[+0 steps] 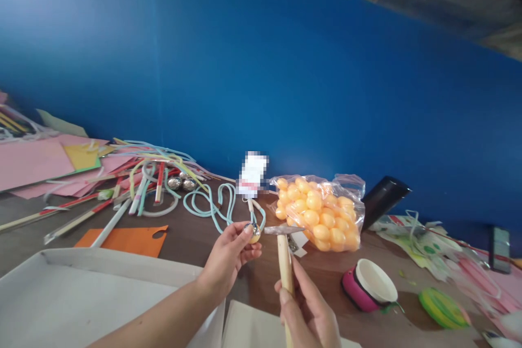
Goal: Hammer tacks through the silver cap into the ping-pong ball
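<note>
My left hand [230, 258] pinches a small round piece [253, 232], part silver and part yellow, with a light blue cord [212, 204] trailing from it over the brown table [196, 234]. My right hand [308, 310] is wrapped round the wooden handle of a small hammer [284, 258]. The hammer's metal head sits just right of the round piece, close to it. Behind both lies a clear plastic bag of orange balls [320, 212].
Coloured cords, sticks and pink and yellow sheets [49, 160] pile up at the left, with an orange sheet [126, 239] nearer. A white tray [81, 283] sits front left. At right are a pink-and-white cup [369, 285], a green disc [442, 307], a black cylinder [383, 198] and papers. A blue wall stands behind.
</note>
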Motion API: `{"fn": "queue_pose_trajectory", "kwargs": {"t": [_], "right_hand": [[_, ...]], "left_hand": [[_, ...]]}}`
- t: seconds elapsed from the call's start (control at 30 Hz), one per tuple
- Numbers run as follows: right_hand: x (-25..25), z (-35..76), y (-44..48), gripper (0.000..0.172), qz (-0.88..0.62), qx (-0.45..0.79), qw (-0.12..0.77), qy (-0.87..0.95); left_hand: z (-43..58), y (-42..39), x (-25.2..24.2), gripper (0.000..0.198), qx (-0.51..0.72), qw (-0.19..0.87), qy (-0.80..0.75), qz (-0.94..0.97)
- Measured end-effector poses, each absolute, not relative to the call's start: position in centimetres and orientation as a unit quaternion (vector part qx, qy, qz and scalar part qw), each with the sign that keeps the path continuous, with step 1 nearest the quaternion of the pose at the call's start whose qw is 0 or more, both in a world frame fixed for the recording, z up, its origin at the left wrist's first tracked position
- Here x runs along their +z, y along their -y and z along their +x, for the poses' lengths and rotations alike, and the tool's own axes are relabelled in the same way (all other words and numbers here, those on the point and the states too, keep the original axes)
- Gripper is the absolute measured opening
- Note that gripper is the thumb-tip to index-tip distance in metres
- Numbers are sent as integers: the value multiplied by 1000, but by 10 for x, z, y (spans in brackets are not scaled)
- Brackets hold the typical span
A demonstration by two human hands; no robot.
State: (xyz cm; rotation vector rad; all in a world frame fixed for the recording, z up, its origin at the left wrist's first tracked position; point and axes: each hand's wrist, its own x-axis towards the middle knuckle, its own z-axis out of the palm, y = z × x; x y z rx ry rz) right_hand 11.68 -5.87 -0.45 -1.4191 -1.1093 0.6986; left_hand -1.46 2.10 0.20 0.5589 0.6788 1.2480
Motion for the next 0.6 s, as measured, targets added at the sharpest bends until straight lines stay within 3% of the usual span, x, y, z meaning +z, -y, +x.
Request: {"fn": "queue_pose_trajectory", "kwargs": {"t": [0.6], "right_hand": [[-6,118,59,51,-599,271,564,500]], "left_hand": [[-14,-22,4,26,571,717,-315,246]]}}
